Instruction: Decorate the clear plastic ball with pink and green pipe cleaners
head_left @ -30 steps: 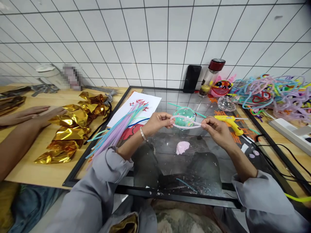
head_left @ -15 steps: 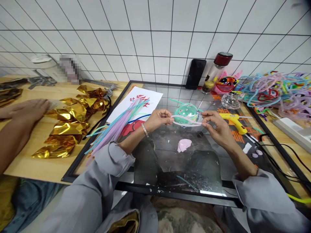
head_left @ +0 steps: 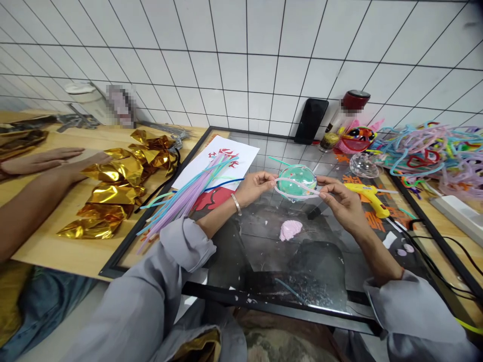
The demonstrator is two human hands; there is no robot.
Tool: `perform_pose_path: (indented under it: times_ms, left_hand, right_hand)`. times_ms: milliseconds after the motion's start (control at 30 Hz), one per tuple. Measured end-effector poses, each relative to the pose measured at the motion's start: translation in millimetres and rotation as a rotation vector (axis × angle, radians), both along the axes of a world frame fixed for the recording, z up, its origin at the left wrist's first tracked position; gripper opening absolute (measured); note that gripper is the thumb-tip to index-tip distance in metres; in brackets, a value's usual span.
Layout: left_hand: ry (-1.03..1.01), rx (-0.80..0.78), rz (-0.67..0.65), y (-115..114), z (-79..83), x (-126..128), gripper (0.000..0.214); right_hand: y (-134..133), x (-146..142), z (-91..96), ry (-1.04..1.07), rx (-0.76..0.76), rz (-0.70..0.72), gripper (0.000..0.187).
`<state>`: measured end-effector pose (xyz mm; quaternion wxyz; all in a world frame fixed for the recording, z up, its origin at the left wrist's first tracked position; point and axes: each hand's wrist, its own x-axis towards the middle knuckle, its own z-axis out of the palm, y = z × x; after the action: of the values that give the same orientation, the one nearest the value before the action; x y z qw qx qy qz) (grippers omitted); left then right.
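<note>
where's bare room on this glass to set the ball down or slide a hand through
Barest is the glass between the pink blob and the near black frame, only small scraps there. A smaller patch lies behind the teal ball, between the white paper and the clear dome. Crowded: tube bundle on the left, glue gun and cables on the right.

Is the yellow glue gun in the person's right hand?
No, the glue gun lies on the glass tabletop beyond the right hand, which pinches a pale tube.
</note>
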<state>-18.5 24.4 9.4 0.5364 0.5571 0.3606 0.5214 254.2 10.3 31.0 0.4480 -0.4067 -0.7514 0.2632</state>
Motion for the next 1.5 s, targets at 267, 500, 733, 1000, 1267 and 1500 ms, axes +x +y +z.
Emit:
perform_pose_path:
  times_ms: [267, 500, 733, 1000, 1267, 1500]
  left_hand:
    - [0.012, 0.002, 0.041, 3, -7.5, 7, 0.031]
    - [0.018, -0.050, 0.095, 2, -9.4, 10, 0.023]
    - [-0.041, -0.096, 0.129, 1, -10.2, 14, 0.024]
    - [0.008, -0.041, 0.150, -4, -11.7, 14, 0.024]
    - [0.087, -0.010, 0.185, -8, -9.2, 12, 0.027]
    - [0.101, 0.017, 0.190, -9, -9.1, 12, 0.027]
  right_hand:
    - [1, -2, -0.3, 0.045, -0.015, 0.009, 0.019]
    - [-1, -4, -0.8, 0.062, -0.032, 0.008, 0.018]
    - [-2, -4, -0.9, 0.021, 0.001, 0.006, 0.016]
    - [-2, -3, -1.0, 0.030, -0.003, 0.037, 0.019]
    - [-1, -9, -6.6, 0.140, -0.032, 0.001, 0.027]
    - [-5, -14, -10.7, 0.140, 0.015, -0.036, 0.022]
